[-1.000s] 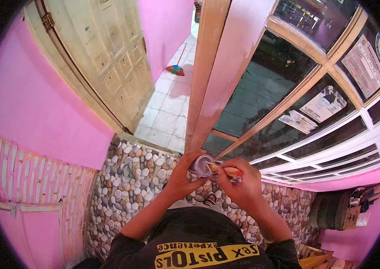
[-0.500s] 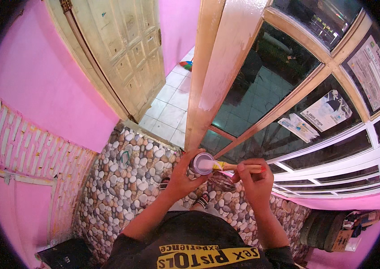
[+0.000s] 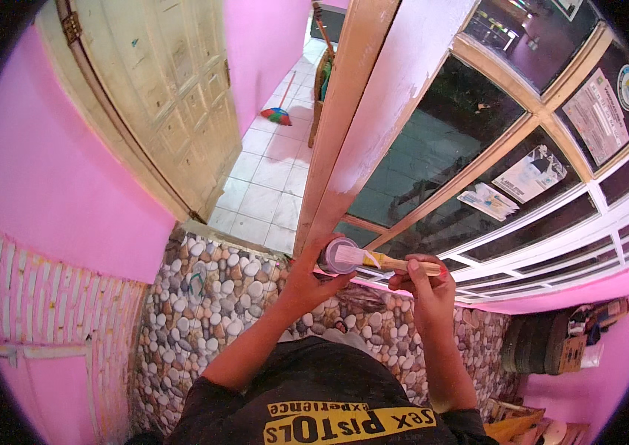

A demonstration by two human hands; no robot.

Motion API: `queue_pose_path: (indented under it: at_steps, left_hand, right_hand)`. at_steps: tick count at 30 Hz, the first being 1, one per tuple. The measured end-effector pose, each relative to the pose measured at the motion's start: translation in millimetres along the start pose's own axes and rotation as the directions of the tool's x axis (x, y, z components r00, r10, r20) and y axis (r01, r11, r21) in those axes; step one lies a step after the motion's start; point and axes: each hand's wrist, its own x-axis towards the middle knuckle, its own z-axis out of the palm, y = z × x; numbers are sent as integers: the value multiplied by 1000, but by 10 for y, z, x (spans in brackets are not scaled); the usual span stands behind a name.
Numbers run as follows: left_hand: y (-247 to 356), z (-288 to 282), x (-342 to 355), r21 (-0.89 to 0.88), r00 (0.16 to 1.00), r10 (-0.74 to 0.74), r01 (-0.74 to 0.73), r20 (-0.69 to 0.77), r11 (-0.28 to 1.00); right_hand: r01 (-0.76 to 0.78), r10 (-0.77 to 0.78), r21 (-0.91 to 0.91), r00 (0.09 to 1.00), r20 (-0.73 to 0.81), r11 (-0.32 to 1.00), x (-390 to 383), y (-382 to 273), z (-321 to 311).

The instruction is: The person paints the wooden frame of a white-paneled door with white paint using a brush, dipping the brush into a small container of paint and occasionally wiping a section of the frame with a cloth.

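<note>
My left hand (image 3: 310,276) is wrapped round a small paint can (image 3: 330,261) with pale paint in it. In my right hand (image 3: 425,278) is a paintbrush (image 3: 403,265) with a wooden handle, pinched between thumb and fingers. Its paint-covered bristles (image 3: 351,254) point left, over the can's mouth; whether they touch the rim I cannot tell. Just beyond the can rises a wooden door-frame post (image 3: 385,104), pale paint on its upper part and bare tan wood lower down.
Glass panes in a wooden frame (image 3: 544,107) stretch along the right, with papers stuck on. At the left a worn door (image 3: 159,96) stands open onto white tiles (image 3: 251,189), where a broom (image 3: 277,115) lies. Stacked tyres (image 3: 533,341) sit at the right against a pink wall.
The brush has moved left, and its bristles now lie over the can's opening. My view has shifted, showing more of the tiled room and the broom.
</note>
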Motion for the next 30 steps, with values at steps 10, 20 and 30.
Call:
queue_pose_path:
  at_steps: [10, 20, 30]
  left_hand:
    - [-210, -271, 175, -48, 995, 58, -54, 84, 997]
    - [-537, -199, 248, 85, 992, 123, -123, 7, 989]
    - [-560, -137, 430, -9, 999, 34, -34, -27, 999]
  right_hand:
    - [-28, 39, 82, 989, -141, 996, -129, 247, 221]
    - [68, -59, 68, 989, -136, 995, 115, 145, 330]
    - [328, -330, -60, 943, -35, 943, 476, 183, 390]
